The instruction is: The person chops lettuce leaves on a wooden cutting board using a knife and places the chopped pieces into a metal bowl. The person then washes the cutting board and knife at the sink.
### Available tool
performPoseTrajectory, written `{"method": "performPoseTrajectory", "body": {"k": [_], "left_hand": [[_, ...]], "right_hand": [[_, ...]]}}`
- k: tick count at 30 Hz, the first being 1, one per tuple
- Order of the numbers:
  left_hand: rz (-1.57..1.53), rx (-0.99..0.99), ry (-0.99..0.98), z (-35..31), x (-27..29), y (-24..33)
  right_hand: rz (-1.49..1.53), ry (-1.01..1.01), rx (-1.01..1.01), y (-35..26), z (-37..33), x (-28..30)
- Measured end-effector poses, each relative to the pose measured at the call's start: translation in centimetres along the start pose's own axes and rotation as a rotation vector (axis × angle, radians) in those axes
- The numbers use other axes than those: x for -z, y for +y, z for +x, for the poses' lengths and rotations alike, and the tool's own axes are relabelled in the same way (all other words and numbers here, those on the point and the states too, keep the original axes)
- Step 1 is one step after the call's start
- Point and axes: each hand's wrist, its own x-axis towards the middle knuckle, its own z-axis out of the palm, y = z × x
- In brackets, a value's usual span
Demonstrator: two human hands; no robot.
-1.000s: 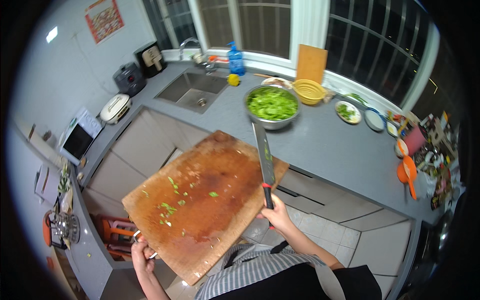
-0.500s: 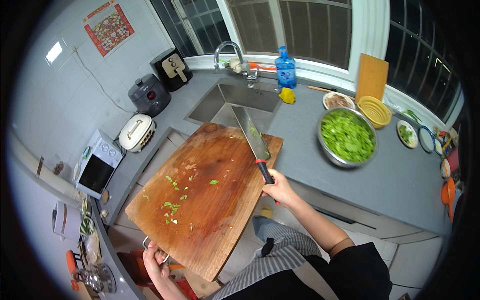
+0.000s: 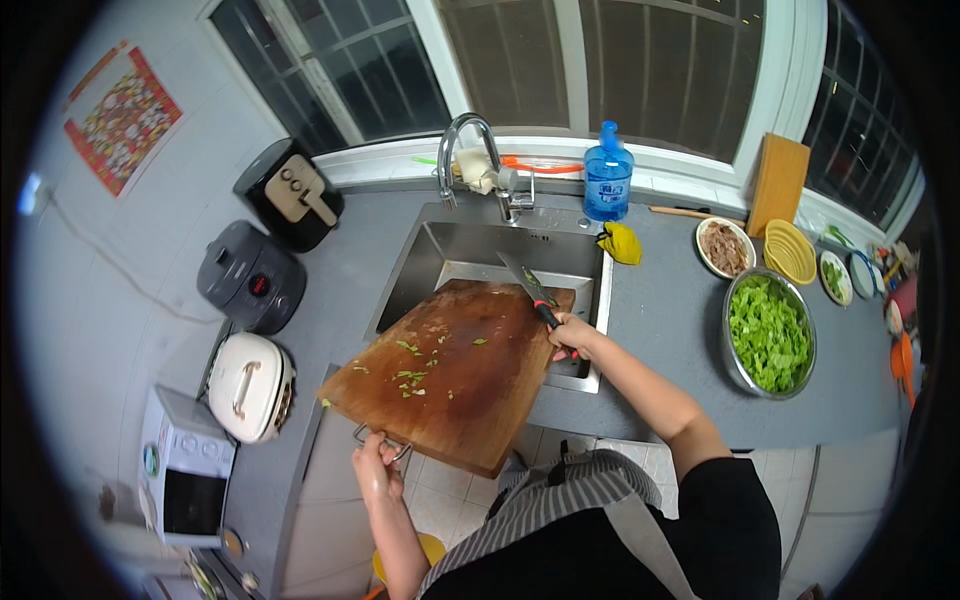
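The cutting board, a big brown wooden slab with scraps of green leaf on it, is held tilted in the air, its far end over the near edge of the steel sink and its near corner out past the front edge of the grey counter. The left hand is closed around the metal handle at the board's near end. The right hand is wrapped tight round the dark handle of a knife, whose blade lies along the board's far right edge, pointing over the sink.

At the back edge of the counter, just right of the tap, stands a blue bottle with a pale label; the print is too small to make out. A yellow cloth lies just in front of it. High on the left wall hangs a red and yellow poster, its contents blurred.

Toward the counter's right end sits a metal bowl of chopped greens. Beyond it the small dishes are bent and half cut off by the picture's dark rim.
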Motion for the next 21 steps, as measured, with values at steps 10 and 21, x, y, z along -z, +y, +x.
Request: {"method": "performPoseTrajectory", "body": {"k": [10,21], "left_hand": [[-0.176,0.395,-0.289,7.4,-4.3,-2.6],[0.816,0.127,-0.909,8.4,-3.3,-3.8]], "right_hand": [[-0.068,0.155,-0.133,0.2,7.2,1.4],[-1.169,0.254,-0.167,-5.8,5.9,-7.2]]}}
